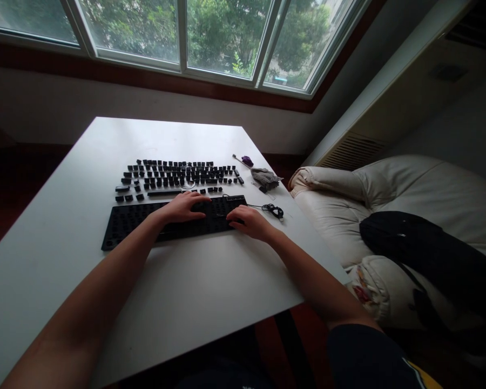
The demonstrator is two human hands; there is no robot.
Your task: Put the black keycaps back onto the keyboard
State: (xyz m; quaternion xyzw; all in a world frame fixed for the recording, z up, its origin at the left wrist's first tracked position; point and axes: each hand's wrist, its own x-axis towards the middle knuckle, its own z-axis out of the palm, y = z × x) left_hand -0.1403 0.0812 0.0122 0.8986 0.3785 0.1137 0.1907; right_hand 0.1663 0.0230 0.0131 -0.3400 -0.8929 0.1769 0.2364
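A black keyboard, with its keycaps off over most of its face, lies on the white table, slightly tilted across my view. My left hand rests over its middle, fingers stretched out and apart, with nothing seen in them. At the keyboard's right part, my right hand has its fingers bent and drawn together at the surface. What they hold, if anything, is too small to tell. Just beyond the keyboard, loose black keycaps stand in rows, with a long spacebar nearest the keyboard.
A coiled black cable lies right of the keyboard. Farther back are a grey cloth, a small brush and a purple item. A cream sofa with a dark bag stands right of the white table.
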